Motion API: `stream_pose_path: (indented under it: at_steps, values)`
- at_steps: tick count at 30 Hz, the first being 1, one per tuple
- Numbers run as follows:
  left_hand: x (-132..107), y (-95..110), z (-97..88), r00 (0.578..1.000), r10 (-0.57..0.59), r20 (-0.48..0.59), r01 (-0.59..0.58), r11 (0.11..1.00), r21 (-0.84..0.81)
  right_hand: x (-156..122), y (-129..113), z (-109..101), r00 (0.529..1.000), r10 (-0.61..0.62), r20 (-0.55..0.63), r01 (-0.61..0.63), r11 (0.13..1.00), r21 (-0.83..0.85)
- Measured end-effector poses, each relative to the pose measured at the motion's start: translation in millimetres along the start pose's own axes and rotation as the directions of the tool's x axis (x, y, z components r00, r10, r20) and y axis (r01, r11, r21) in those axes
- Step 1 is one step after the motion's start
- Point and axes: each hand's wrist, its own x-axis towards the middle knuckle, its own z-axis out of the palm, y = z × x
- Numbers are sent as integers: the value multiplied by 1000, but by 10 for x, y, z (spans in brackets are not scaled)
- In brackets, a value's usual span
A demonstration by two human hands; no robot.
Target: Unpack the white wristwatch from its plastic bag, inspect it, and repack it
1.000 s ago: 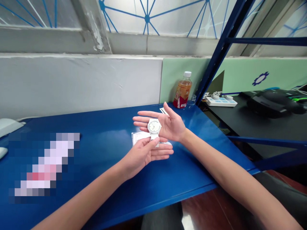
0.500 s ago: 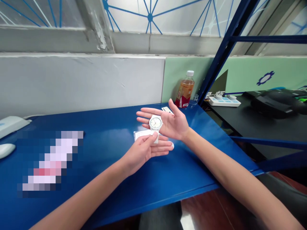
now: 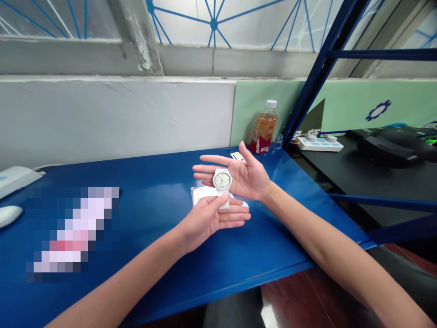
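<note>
A white wristwatch (image 3: 222,180) with a round pale dial faces up above the blue desk. My left hand (image 3: 208,217) pinches its strap between thumb and fingers, the other fingers stretched out to the right. Just behind the watch, my right hand (image 3: 246,175) is turned palm up with its fingers spread and its thumb raised. The dial overlaps the right fingers in view; whether they touch it I cannot tell. Under the hands lies a clear packet with a white paper (image 3: 198,193), partly covered by them. Part of a white rounded thing shows beyond the left fingertips.
On the blue desk (image 3: 153,177) a drink bottle (image 3: 264,127) stands at the back right, near a blue metal frame (image 3: 321,77). A small white card (image 3: 237,156) lies behind my right hand. At left are a white mouse (image 3: 9,216) and a blurred-out object (image 3: 75,228).
The watch has dropped slightly and its dial has tilted more. My left hand has shifted a little right and down with the strap. My right hand stays nearly still.
</note>
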Motion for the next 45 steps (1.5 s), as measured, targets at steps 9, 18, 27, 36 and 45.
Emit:
stream_pose_path:
  at_steps: [9, 18, 27, 36, 45]
  values:
    - [-9, 33, -3, 999, 39, -20, -38, 998, 42, -24, -72, -17, 1000, 24, -17, -24, 1000, -13]
    - [-4, 26, 12, 999, 31, -12, -31, 999, 21, -17, -32, 39, 999, -51, 19, 52, 998, -20]
    - [-15, 237, -31, 971, 216, -105, -192, 960, 203, 27, -65, -50, 977, -193, -93, 177, 972, -157]
    - [-91, 243, -309, 664, 740, -109, -186, 304, 934, 113, 222, 13, 934, -264, -243, 177, 928, -328]
    - [-75, 103, -109, 780, 619, -87, -235, 419, 877, 82, 237, 31, 886, -411, -215, 340, 891, -302]
